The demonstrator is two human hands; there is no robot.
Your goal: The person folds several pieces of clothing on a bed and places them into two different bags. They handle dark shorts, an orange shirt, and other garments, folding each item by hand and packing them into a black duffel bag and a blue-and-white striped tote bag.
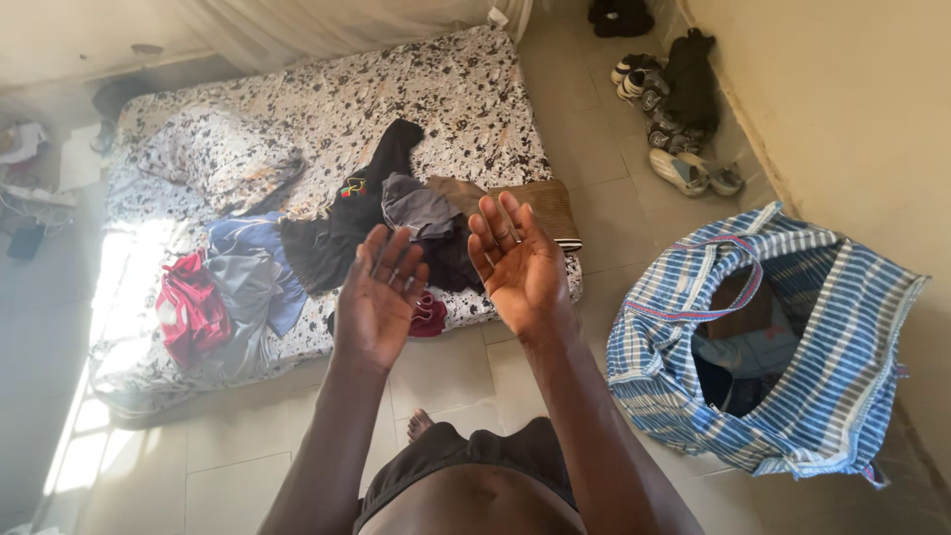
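Observation:
My left hand (376,294) and my right hand (515,263) are raised in front of me, palms up, fingers apart, holding nothing. They hover above the near edge of a mattress (466,89) with a black-and-white patterned sheet. Below and behind the hands lies a pile of clothes: a black garment (342,223), a grey one (416,208), a brown striped one (550,203), and a small red piece (429,315) at the mattress edge. A blue garment (248,238) and a red one (188,307) lie further left.
A large blue-and-white striped bag (842,347) stands open on the tiled floor at the right, with clothes inside. Several shoes (684,149) line the right wall. A patterned pillow (213,159) lies on the mattress. Clutter sits at the far left.

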